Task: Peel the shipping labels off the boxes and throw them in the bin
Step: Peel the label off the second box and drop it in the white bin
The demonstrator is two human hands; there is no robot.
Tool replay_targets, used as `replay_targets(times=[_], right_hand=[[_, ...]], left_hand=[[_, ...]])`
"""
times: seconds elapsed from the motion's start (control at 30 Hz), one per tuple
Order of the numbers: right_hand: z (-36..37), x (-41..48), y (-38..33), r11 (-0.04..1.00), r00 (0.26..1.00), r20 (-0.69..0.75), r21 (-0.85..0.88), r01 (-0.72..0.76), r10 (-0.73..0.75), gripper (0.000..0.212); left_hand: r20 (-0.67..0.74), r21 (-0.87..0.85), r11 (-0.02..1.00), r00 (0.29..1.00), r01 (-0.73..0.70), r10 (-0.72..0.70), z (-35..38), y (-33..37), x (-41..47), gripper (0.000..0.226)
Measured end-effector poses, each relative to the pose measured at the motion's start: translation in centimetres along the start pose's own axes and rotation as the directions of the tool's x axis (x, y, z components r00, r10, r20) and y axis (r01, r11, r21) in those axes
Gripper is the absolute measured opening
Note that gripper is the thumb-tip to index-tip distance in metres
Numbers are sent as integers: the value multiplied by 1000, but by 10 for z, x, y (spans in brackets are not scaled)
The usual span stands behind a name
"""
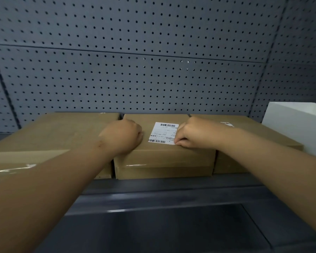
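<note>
A brown cardboard box (162, 159) stands in the middle of a shelf, with a white shipping label (161, 133) with barcodes stuck flat on its top. My left hand (123, 136) rests as a fist on the box's top left, just left of the label. My right hand (193, 133) lies at the label's right edge, fingertips pinched at its near right corner. The corner looks flat against the box. No bin is in view.
A second brown box (49, 141) sits to the left and a third (259, 137) to the right, bearing a small label remnant (227, 124). A white box (299, 125) stands at far right. Grey pegboard (135, 79) backs the shelf; a lower shelf (162, 225) lies below.
</note>
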State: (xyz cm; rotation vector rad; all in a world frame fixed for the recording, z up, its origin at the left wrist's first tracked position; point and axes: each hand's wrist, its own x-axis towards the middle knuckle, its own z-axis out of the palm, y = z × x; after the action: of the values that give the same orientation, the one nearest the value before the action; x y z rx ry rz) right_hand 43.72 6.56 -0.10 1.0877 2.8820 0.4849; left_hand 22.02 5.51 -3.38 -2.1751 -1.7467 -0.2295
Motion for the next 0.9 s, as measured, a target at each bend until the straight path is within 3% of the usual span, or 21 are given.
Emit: replay_targets(times=[0.17,0.33,0.53,0.7,0.8,0.9], right_hand=[[3,-3,-6,1000,997,-83,-6,9,-9,25],[2,6,-2,965,978,-90,204,-165,186,13],[5,4,-3,928,967,-62,303,-216,246,11],[1,2,-8,941,973,-13,257,-220,231,20],[3,2,-13,966,968,-105,151,-209,226,11],[10,5,-25,968,955,-176,125,-219,239,19]], left_hand=[[4,32,999,1000,16,-16,1,2,1,33],[26,86,996,1000,-8,5,1,2,4,35],[16,120,993,1000,-21,19,3,0,7,35],[9,121,992,1000,-29,28,4,-1,8,36],[-11,108,994,1000,-27,28,5,-2,7,36],[-12,105,994,999,-29,30,5,-3,7,35]])
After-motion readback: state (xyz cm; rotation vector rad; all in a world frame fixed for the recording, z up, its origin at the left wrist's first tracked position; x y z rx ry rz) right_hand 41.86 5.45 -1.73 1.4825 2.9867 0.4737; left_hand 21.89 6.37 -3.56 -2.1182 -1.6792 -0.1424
